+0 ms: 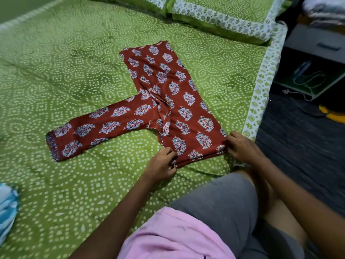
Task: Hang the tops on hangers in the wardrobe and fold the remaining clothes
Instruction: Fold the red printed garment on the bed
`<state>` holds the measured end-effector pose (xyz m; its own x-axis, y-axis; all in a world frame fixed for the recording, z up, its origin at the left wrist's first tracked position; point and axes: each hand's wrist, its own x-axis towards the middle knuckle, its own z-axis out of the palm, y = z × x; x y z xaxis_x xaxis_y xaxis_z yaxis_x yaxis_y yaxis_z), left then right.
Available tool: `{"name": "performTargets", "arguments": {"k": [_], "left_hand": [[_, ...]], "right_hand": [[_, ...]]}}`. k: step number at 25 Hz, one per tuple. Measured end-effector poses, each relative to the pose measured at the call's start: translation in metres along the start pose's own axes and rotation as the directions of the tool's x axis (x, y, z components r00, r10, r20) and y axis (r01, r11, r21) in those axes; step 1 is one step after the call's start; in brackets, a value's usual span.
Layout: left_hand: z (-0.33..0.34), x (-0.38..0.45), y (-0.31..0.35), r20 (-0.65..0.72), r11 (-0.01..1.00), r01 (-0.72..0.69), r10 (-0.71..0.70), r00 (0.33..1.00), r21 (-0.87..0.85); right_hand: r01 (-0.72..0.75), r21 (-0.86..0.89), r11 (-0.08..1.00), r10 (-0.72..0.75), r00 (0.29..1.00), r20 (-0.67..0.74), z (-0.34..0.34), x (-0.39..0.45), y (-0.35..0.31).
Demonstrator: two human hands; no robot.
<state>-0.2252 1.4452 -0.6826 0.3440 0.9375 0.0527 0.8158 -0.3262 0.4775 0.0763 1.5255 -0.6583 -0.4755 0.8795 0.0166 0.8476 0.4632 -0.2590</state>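
A blue-and-white garment (7, 208) lies bunched at the bed's left edge, seemingly not yet folded. At centre, red printed trousers (168, 101) are spread flat on the green bedspread (65, 71), one leg reaching left, the other far toward the pillows (224, 17). The left hand (160, 165) pinches the near waistband corner in its fingers; the right hand (242, 146) grips the opposite corner. The fold appears only begun, legs not yet brought together. No wardrobe or hangers show, so progress on the tops cannot be judged.
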Motion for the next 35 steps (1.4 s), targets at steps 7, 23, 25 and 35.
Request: {"name": "performTargets", "arguments": {"k": [7,23,25,35], "left_hand": [[0.012,0.001,0.026,-0.13,0.987,-0.158,0.161,0.978,0.038],[-0.017,0.128,-0.029,0.206,0.996,0.087,-0.088,0.975,0.014],[-0.011,0.157,-0.048,0.281,0.991,0.066,-0.098,0.955,0.119],[-0.07,0.238,-0.193,0.04,0.853,0.301,-0.351,0.936,0.427]], "right_hand": [[0.036,-0.113,0.993,-0.047,0.994,-0.1,-0.013,-0.003,0.001],[-0.109,0.013,0.994,0.105,0.978,0.181,0.067,0.107,-0.093],[-0.257,-0.01,0.966,0.257,0.964,0.076,0.072,0.122,-0.088],[-0.31,-0.103,0.945,0.307,0.951,-0.045,0.092,0.135,-0.081]]}}
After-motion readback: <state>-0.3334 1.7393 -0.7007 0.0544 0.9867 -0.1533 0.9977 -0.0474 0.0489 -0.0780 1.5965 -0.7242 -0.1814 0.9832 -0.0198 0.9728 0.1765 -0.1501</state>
